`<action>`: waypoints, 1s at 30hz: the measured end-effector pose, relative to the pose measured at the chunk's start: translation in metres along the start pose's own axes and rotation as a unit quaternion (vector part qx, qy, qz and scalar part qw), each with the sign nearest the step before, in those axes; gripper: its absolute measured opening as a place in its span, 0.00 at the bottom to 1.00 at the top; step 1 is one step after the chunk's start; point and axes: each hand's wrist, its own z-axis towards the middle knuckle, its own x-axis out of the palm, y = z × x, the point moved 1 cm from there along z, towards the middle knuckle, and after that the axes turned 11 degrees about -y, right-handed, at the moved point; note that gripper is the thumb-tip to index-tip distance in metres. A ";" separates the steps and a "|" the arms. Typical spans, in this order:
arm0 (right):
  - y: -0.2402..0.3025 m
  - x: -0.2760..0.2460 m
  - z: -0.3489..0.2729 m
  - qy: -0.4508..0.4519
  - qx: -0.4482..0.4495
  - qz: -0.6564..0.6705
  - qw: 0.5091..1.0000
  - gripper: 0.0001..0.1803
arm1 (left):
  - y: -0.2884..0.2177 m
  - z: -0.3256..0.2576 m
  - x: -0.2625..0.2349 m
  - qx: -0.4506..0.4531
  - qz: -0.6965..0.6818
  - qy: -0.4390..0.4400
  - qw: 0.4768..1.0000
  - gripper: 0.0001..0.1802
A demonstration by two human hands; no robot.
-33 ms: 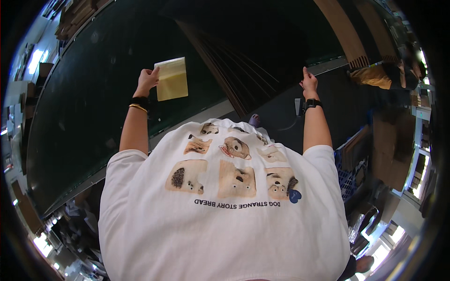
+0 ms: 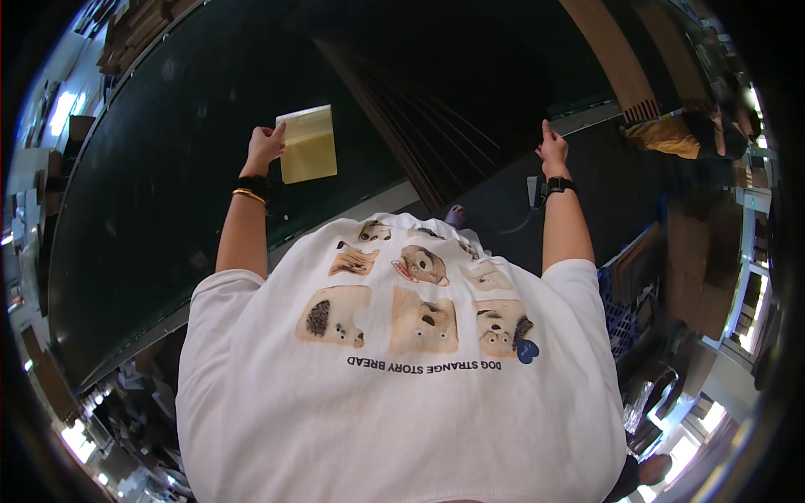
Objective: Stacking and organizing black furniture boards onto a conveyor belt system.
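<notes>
My left hand (image 2: 267, 147) is closed on the upper left edge of a thin rectangular yellow sheet (image 2: 309, 158). A paler strip runs along the sheet's far side. It is held over a dark green table (image 2: 184, 184), left of a stack of large dark boards (image 2: 390, 109) whose edges show as fanned lines. At the right corner of that stack is my right hand (image 2: 553, 148), its fingers curled and one digit pointing away from me. Whatever those fingers grip, if anything, is too dark to make out.
Brown cardboard pieces (image 2: 616, 59) with a slotted end lie at the far right. Beside them is another person's yellow-orange garment (image 2: 662, 138). A blue plastic crate (image 2: 616, 310) and upright cardboard sheets (image 2: 704, 260) stand to my right. More cardboard (image 2: 138, 33) is piled far left.
The left hand and the yellow sheet have shifted very slightly toward me. My right hand has stayed in place.
</notes>
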 end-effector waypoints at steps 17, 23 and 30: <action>0.000 -0.003 -0.010 0.036 0.101 0.122 0.987 0.14 | -0.006 0.003 0.001 -0.007 -0.053 -0.022 0.998 0.26; 0.005 0.004 0.010 0.063 0.082 0.115 0.988 0.13 | -0.001 0.005 0.006 0.014 -0.078 -0.011 0.997 0.25; 0.007 0.002 0.013 0.048 0.073 0.056 0.995 0.18 | -0.004 -0.008 0.001 0.003 -0.087 0.001 0.996 0.20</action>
